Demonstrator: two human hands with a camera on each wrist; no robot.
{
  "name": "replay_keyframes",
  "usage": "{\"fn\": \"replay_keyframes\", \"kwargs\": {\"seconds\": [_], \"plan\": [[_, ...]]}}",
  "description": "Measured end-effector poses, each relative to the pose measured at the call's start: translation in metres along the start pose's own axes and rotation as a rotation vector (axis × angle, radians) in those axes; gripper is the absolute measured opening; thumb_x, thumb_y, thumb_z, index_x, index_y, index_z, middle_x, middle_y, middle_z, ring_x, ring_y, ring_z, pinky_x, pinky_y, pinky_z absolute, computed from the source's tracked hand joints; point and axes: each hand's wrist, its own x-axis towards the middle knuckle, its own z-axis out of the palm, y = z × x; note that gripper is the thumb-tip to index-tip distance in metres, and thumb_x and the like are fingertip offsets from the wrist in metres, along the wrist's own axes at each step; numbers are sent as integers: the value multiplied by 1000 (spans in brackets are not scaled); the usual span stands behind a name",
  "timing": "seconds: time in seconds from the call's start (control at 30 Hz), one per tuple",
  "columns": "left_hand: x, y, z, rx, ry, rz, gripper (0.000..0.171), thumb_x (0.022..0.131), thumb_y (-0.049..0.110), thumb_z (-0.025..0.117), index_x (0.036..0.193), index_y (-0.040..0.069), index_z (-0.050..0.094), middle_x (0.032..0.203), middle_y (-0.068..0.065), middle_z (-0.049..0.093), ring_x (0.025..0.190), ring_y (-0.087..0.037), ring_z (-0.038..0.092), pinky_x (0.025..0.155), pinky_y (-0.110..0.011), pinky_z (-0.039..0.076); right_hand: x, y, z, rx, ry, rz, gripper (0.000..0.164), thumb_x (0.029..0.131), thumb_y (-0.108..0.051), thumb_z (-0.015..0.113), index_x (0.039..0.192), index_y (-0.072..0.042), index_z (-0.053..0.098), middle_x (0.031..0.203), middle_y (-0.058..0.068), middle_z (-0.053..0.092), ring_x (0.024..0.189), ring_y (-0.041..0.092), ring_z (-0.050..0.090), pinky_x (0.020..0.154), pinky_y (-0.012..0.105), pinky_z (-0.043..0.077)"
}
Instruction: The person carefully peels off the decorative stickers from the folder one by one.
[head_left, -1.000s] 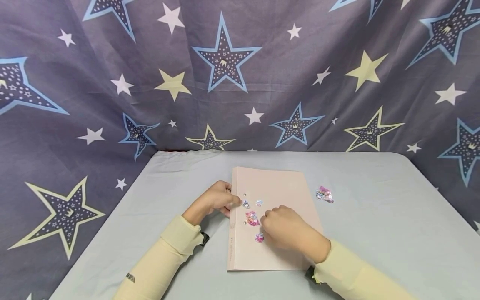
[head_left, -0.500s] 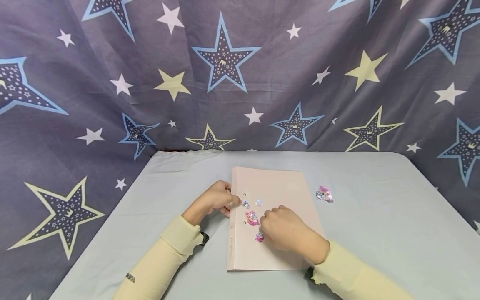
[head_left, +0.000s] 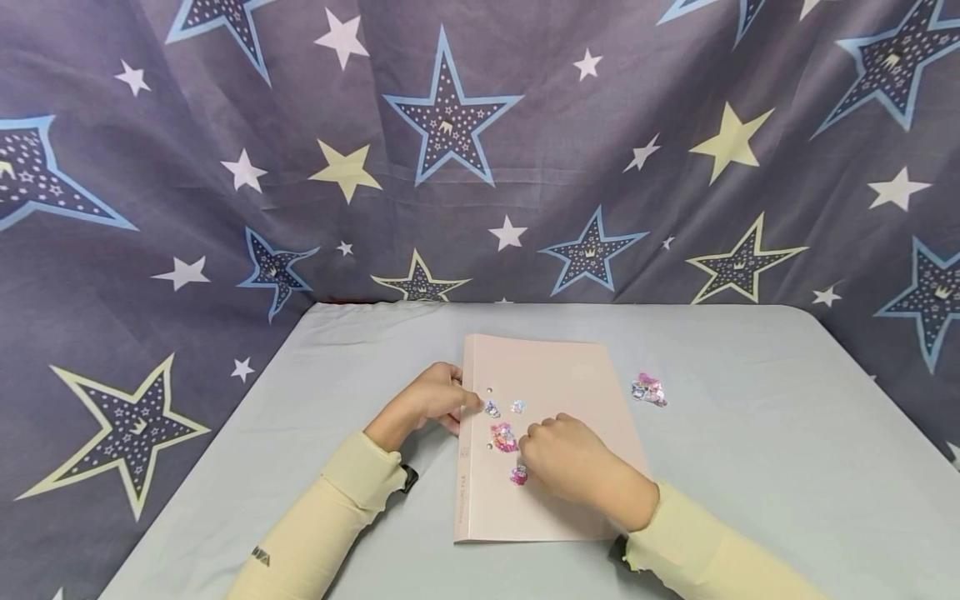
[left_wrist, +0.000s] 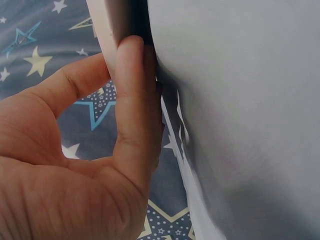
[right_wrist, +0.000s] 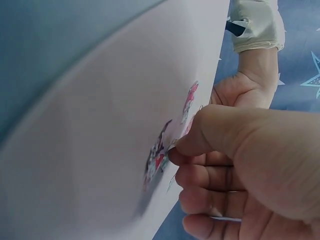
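Note:
A pale pink file folder [head_left: 555,371] lies on the table, its spine to the left. My left hand [head_left: 430,398] grips the spine edge, thumb on the cover and fingers at the side. In the right wrist view my right hand [right_wrist: 215,165] pinches a shiny colourful sticker [right_wrist: 154,159] between thumb and index finger, close over the cover; its other fingers are curled. Left of that hand, on the cover, are a larger pink sticker [head_left: 504,437], a small purple-blue one [head_left: 492,408], a pale one [head_left: 518,406] and a pink-purple one [head_left: 518,475].
A small pile of shiny stickers [head_left: 649,389] lies on the light grey tablecloth [head_left: 757,442] right of the folder. Behind the table hangs a dark curtain [head_left: 480,217] with a star print. Two small metal studs show near the folder's spine.

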Motion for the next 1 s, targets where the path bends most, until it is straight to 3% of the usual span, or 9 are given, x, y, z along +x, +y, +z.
{"fn": "replay_keyframes", "kwargs": {"seconds": [0.4,0.73,1.0], "plan": [[0,0,0,-4,-6,0,31,80,6,71,104,-5,54,79,-17,68,56,-24,66,51,-38,60,0,1,1,-2,-33,-12,12,82,-22,70,76,-12,65,67,0,58,60,14,54,54,24,48],[1,-2,0,-25,-7,-1,33,78,5,71,104,-5,53,79,-18,67,55,-23,66,51,-38,59,1,10,-3,58,-111,10,16,77,-23,73,78,-11,62,69,0,56,61,14,53,56,26,49],[2,-2,0,-28,-5,-9,33,79,5,71,105,-5,53,80,-18,68,55,-24,66,51,-38,59,2,12,-2,80,-117,19,17,77,-24,73,77,-12,61,69,-1,56,61,13,52,57,27,49]]}}
